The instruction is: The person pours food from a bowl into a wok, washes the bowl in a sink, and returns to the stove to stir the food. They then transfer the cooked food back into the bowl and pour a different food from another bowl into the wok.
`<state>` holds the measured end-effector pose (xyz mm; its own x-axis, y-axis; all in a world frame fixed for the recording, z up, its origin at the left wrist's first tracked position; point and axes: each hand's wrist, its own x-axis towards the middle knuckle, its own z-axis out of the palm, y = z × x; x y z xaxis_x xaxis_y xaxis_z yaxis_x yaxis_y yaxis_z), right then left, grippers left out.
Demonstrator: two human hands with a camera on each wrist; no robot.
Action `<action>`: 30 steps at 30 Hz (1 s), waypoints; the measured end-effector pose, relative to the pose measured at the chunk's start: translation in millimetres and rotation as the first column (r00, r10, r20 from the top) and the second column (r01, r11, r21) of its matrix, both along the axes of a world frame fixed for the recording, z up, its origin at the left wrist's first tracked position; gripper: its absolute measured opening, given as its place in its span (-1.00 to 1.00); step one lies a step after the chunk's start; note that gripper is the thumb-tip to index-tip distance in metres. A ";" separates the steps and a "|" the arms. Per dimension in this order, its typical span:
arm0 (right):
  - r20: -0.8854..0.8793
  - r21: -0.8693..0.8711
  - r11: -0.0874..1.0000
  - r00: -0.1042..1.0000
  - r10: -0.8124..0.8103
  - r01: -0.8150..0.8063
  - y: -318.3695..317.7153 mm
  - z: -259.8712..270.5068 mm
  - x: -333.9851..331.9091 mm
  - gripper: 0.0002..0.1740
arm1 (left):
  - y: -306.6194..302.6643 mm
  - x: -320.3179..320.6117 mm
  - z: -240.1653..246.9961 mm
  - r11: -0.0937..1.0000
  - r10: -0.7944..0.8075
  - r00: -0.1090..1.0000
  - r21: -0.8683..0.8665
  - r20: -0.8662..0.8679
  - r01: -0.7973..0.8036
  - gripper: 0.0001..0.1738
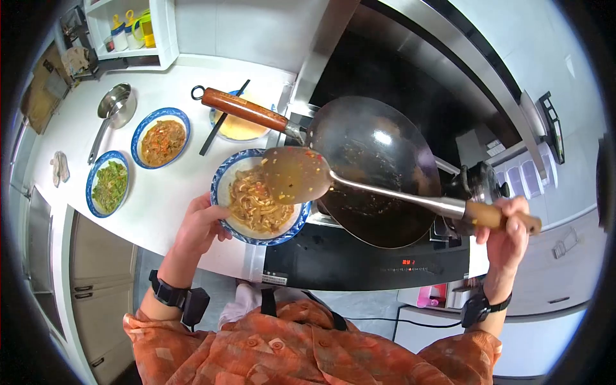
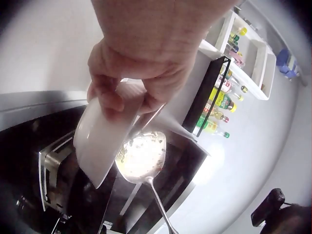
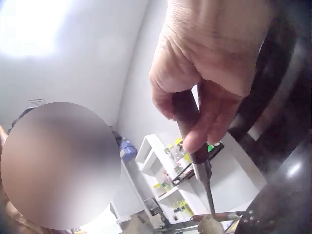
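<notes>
My left hand [image 1: 200, 223] grips the near-left rim of a blue-rimmed white bowl [image 1: 282, 240], its thumb over the edge. Inside lies stir-fried food in brown strips [image 1: 247, 208] with red bits. From the left wrist, the bowl's pale underside [image 2: 100, 141] shows tilted beneath the fingers. On the right, my right hand [image 1: 510, 234] holds a wok spatula [image 1: 297, 174] by its wooden handle [image 3: 186, 112]. The spatula's broad metal blade, flecked with food bits, overlaps the bowl's right part in the head view. Its shaft crosses above a dark wok [image 1: 378, 141] with oily residue inside.
The wok's wooden handle [image 1: 247, 110] points left over a bowl of yellow liquid [image 1: 260, 128] with black chopsticks [image 1: 215, 131] across it. Farther left are a carrot dish [image 1: 162, 142], a green vegetable dish [image 1: 110, 186] and a metal ladle [image 1: 119, 102]. A lidded pot [image 1: 481, 183] stands right.
</notes>
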<state>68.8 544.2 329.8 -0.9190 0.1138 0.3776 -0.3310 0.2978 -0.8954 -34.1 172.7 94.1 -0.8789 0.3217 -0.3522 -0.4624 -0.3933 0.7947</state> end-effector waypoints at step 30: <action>0.473 -0.457 0.874 0.878 0.080 0.166 168.8 -78.4 -146.3 -0.72 | 13.1 15.5 9.4 0.991 0.097 0.995 -0.091 0.030 -0.094 -0.61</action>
